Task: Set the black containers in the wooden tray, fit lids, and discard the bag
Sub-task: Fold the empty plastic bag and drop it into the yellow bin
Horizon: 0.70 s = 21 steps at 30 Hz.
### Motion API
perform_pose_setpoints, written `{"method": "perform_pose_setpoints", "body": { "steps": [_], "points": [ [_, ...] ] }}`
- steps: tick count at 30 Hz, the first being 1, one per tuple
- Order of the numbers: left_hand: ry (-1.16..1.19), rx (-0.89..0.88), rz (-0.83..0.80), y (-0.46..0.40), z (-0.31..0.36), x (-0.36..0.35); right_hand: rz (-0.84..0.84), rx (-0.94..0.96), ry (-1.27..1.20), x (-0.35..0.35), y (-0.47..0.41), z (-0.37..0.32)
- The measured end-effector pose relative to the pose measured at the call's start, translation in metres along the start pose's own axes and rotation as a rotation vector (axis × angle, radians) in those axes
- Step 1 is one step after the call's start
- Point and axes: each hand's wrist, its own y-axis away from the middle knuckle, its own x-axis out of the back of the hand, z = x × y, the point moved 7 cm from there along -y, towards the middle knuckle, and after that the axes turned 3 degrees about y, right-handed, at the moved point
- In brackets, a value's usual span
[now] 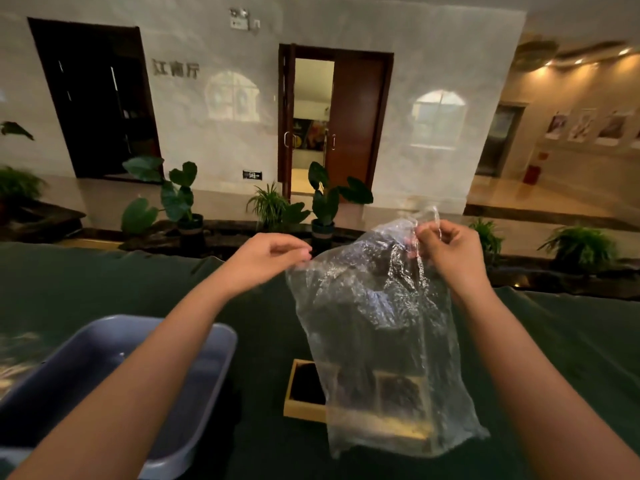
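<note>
Item: clear plastic bag (377, 327), held up over the table by both hands, hanging slack and crumpled. Dark shapes show through its upper part; these may be contents or only the plants seen through the film, and the view does not settle it.

Left hand (266, 261): fingers drawn together, pinching the bag's left top edge.

Right hand (450, 251): fingers curled, pinching the right top corner, slightly higher than the left.

Wooden tray (301, 407): sits on the table directly below the bag, partly veiled by it. Its compartments hold dark fill, most likely the black containers, though the plastic blurs detail. Lids cannot be made out.

Step in hand, as judged: opening or clearing the bag before discarding it. To do it well, draw the two pinched edges apart to spread the mouth, keep the bag lifted off the tray so it does not drag on what sits there, and check nothing remains inside before letting go.

Grey-blue plastic tub (194, 375): on the table to the left, partly under the left forearm; a plausible place for the bag.

Surface: table under a dark green cloth (554, 341), creased along the far edge.

Room: pale marble-look wall (214, 46), dark wooden double doors (356, 119) with one leaf open, potted plants (180, 199) along a low ledge, lit corridor to the right.
</note>
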Motion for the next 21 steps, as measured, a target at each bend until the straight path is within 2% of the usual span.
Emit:
{"method": "perform_pose_setpoints", "body": {
  "steps": [6,8,11,13,14,15,16,19,21],
  "points": [
    [0.160,0.004,0.151,-0.001,-0.014,0.012,-0.040,-0.028,-0.012,0.001,0.002,0.005],
    [0.218,0.024,0.276,0.000,-0.019,0.023,-0.047,-0.035,-0.033,0.006,0.003,0.006],
    [0.316,0.073,0.563,0.003,-0.027,0.044,-0.085,-0.071,-0.046,0.007,0.003,0.013],
    [0.571,0.024,0.636,0.004,-0.024,0.046,-0.062,-0.107,-0.111,0.007,0.005,0.020],
    [0.739,0.013,0.577,0.002,-0.022,0.040,-0.024,-0.136,-0.165,0.010,0.006,0.024],
    [0.856,0.030,0.440,-0.002,-0.022,0.030,0.011,-0.169,-0.229,0.014,0.005,0.027],
    [0.853,0.080,0.275,-0.002,-0.026,0.016,0.033,-0.201,-0.291,0.018,0.005,0.030],
    [0.541,0.238,-0.128,0.014,-0.036,-0.027,0.082,-0.262,-0.414,0.029,0.000,0.038],
    [0.476,0.274,-0.207,0.021,-0.045,-0.048,0.085,-0.286,-0.457,0.030,-0.001,0.040]
  ]
}}
